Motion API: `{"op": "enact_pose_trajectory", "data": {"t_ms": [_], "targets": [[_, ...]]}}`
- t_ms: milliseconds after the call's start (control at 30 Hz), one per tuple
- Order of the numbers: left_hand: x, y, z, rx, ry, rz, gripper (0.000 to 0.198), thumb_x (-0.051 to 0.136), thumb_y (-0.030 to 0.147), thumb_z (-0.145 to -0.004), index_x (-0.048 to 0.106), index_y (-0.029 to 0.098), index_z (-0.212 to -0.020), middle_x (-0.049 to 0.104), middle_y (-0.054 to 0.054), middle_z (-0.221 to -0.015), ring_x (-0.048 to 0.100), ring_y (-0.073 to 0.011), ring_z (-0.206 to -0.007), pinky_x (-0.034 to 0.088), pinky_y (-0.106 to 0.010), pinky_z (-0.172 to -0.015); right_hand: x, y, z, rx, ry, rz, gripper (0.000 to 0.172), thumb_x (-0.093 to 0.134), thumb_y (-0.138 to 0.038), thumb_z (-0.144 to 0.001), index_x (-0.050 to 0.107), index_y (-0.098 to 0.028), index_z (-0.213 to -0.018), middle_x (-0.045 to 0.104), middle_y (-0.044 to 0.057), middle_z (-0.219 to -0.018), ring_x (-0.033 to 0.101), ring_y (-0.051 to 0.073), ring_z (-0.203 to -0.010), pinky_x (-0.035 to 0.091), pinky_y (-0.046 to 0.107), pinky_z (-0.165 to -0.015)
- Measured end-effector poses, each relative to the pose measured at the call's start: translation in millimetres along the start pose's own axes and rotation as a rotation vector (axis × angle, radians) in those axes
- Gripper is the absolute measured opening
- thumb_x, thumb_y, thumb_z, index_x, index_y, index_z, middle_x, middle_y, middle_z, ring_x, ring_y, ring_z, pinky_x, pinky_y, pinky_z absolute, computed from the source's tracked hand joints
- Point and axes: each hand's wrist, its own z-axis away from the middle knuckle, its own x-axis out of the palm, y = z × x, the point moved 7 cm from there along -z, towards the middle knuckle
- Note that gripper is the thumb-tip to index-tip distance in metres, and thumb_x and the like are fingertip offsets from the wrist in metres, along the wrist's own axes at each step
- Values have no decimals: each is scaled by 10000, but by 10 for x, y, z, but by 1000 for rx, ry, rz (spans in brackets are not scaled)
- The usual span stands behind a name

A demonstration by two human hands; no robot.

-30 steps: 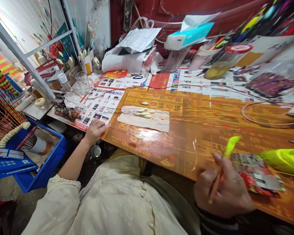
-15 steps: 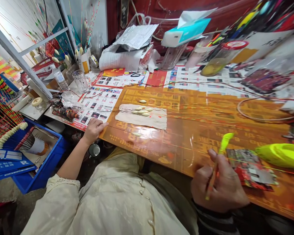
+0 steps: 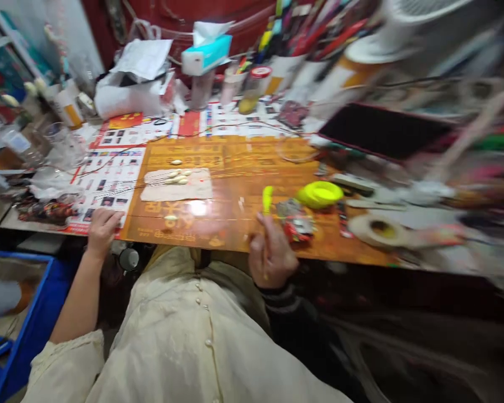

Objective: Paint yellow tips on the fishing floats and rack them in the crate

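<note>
My left hand [image 3: 103,229] is at the table's left front edge, its fingers pinched on the thin stem of a fishing float. That float's pale body [image 3: 170,218] hangs over or lies on the amber table cover; I cannot tell which. My right hand [image 3: 273,257] is closed on a slim brush, held upright with its bright yellow tip [image 3: 267,197] on top. Just right of it are a paint-stained block [image 3: 294,220] and a fluorescent yellow dish-like thing [image 3: 319,194]. Several pale floats [image 3: 178,179] lie across a folded cloth [image 3: 151,193].
A roll of tape [image 3: 378,230] and a dark flat screen [image 3: 382,130] are on the right, near a white fan [image 3: 378,50]. A tissue box [image 3: 206,55], jars and pens line the back. A blue crate [image 3: 29,347] stands at lower left.
The head view has swung right, so the table and both hands appear further left. The dark screen, fan and tape roll have come into view. Both hands keep their hold.
</note>
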Motion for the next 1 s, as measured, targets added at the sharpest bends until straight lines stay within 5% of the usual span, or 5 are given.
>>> {"op": "enact_pose_trajectory", "data": {"t_ms": [233,400,667,833,1000], "targets": [[101,44,-111,49,-6,-78,457,575,181,-908,613,289,-1351,715,-98,-1057,639,-273,-1017,483,-440,-927,64,106,2,59,-59,-38,515,449,-168,-972,465,-222,-1484,663,99,-1329,652,205,-1224,553,388,-1071],[335,762,-439,160,10,-22,609,680,241,-883,504,293,-1463,692,-109,-1207,636,-293,-1125,479,-459,-1017,70,118,14,59,-63,-74,549,448,-153,-968,423,-229,-1512,651,98,-1346,636,206,-1247,554,396,-1076],[983,1909,-967,340,-2,107,465,525,250,-980,510,232,-1445,690,-133,-1244,653,-274,-1108,483,-415,-978,63,136,-6,83,-82,-64,569,446,-159,-978,379,-249,-1536,633,86,-1374,615,202,-1278,547,390,-1092],[1226,2092,-1114,364,-22,166,408,478,238,-992,545,193,-1392,730,-140,-1100,673,-234,-898,490,-370,-813,65,172,-37,93,-111,-38,583,443,-155,-980,351,-236,-1550,616,92,-1395,595,201,-1305,544,389,-1100],[1231,2104,-1153,377,-3,152,336,516,228,-980,594,174,-1302,740,-119,-1018,650,-218,-825,458,-357,-755,64,200,-67,114,-125,-50,567,456,-149,-976,380,-215,-1534,612,100,-1400,577,190,-1324,524,360,-1122]]}}
